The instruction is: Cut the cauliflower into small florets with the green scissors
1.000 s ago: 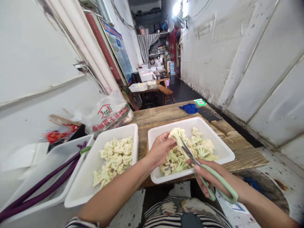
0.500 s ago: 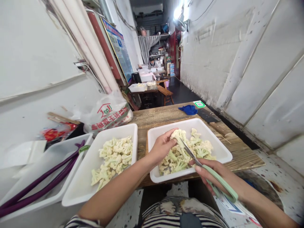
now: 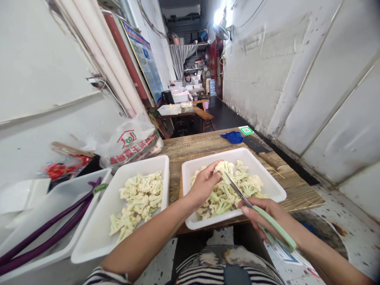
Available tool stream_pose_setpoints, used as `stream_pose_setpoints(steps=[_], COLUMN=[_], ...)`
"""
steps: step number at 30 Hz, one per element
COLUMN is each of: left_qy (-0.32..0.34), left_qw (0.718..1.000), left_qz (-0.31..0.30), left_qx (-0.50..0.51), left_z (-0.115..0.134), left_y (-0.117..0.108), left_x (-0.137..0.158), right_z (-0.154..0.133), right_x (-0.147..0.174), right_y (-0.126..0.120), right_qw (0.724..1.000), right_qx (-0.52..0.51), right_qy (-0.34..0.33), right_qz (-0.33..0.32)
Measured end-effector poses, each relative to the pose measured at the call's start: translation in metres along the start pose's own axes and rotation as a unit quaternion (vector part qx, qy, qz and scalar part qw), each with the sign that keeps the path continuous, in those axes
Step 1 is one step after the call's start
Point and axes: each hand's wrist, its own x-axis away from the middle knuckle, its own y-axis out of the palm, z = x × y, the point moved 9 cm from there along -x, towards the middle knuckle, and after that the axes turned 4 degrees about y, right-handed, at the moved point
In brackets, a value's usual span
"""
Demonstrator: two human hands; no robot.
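Observation:
Over the right-hand white tray [image 3: 274,189], my left hand [image 3: 205,183] pinches a cauliflower floret [image 3: 225,168] between thumb and fingers. My right hand [image 3: 264,215] is closed around the pale green handles of a pair of scissors [image 3: 283,231]. The metal blades point up and left, with their tips against the floret's stem. Cut cauliflower pieces [image 3: 247,185] lie in the tray below both hands. To the left, a second white tray [image 3: 89,237] holds more cauliflower pieces [image 3: 142,194].
Long purple eggplants [image 3: 56,225] lie in a white bin at far left, near a printed plastic bag [image 3: 133,142]. A cleaver [image 3: 261,150] and a blue cloth item [image 3: 233,137] rest on the wooden table [image 3: 175,148]. Farther back, a person [image 3: 187,80] sits behind another table.
The view has shifted slightly, so the scene sits a little farther left. Both hands keep their hold on the floret and the scissors, with little visible movement.

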Motion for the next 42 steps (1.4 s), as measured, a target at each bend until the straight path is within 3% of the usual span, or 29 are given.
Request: stream_pose_setpoints(steps=[4, 10, 13, 16, 17, 20, 24, 30, 36, 42], left_qy=[-0.031, -0.073, -0.171, -0.241, -0.244, -0.237, -0.225, -0.083, -0.058, 0.03], left_qw=[1.0, 0.977, 0.951, 0.938, 0.941, 0.959, 0.973, 0.991, 0.998, 0.982], left_qz=[0.004, 0.148, 0.144, 0.091, 0.074, 0.032, 0.006, -0.045, -0.008, 0.033], left_qx=[-0.001, 0.137, 0.212, 0.233, 0.223, 0.153, 0.055, 0.094, 0.032, -0.184], left_z=[-0.007, 0.002, -0.01, -0.021, -0.021, -0.019, -0.013, 0.016, 0.021, 0.039], left_y=[0.004, -0.038, -0.034, -0.011, -0.005, 0.008, 0.014, 0.037, 0.03, 0.017], left_x=[-0.005, -0.026, -0.023, -0.012, -0.009, -0.001, 0.008, 0.006, -0.001, -0.003], right_z=[0.004, -0.006, -0.024, -0.051, -0.06, -0.076, -0.076, -0.064, -0.065, -0.072], right_x=[-0.005, 0.011, 0.009, -0.001, -0.006, -0.023, -0.036, -0.04, -0.038, -0.034], right_y=[-0.001, -0.01, -0.035, -0.058, -0.058, -0.053, -0.043, -0.042, -0.042, -0.038], right_qw=[1.0, 0.999, 0.994, 0.969, 0.962, 0.956, 0.971, 0.974, 0.969, 0.972], right_qx=[0.013, 0.036, -0.011, 0.035, 0.057, 0.067, 0.019, -0.096, -0.126, -0.104], right_qy=[0.009, -0.029, -0.075, -0.151, -0.178, -0.217, -0.186, -0.144, -0.159, -0.175], right_qz=[0.024, -0.004, 0.079, 0.193, 0.2, 0.187, 0.149, 0.146, 0.144, 0.114])
